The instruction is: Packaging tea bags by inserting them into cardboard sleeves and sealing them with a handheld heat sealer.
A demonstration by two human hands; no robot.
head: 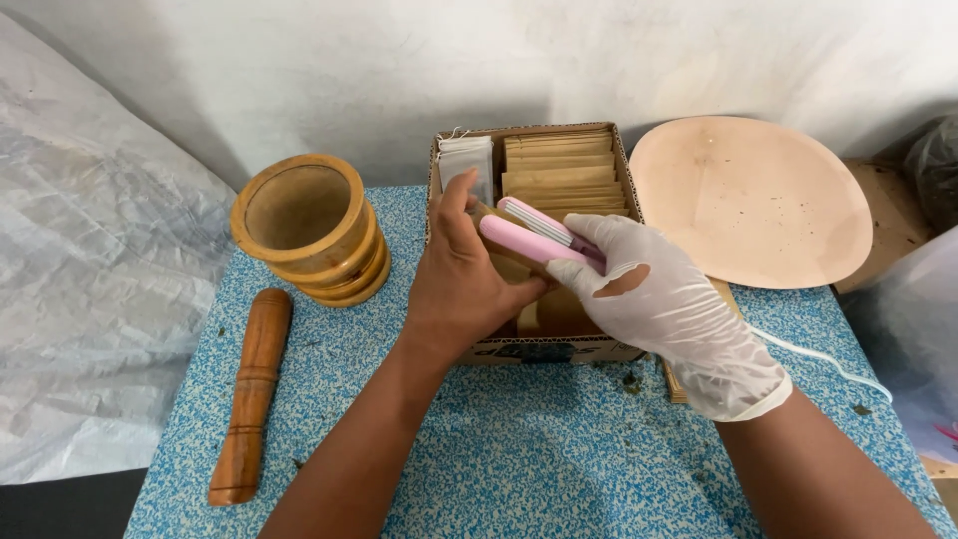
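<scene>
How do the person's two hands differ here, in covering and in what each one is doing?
The right hand wears a thin white glove, torn at one spot; the left hand is bare. The right hand clamps a pink sealer tool with a white cord; the left hand pinches a brown paper pouch at the tool's tip. The right hand lies knuckles up; the left stands more on edge. Both are over the cardboard box.
</scene>
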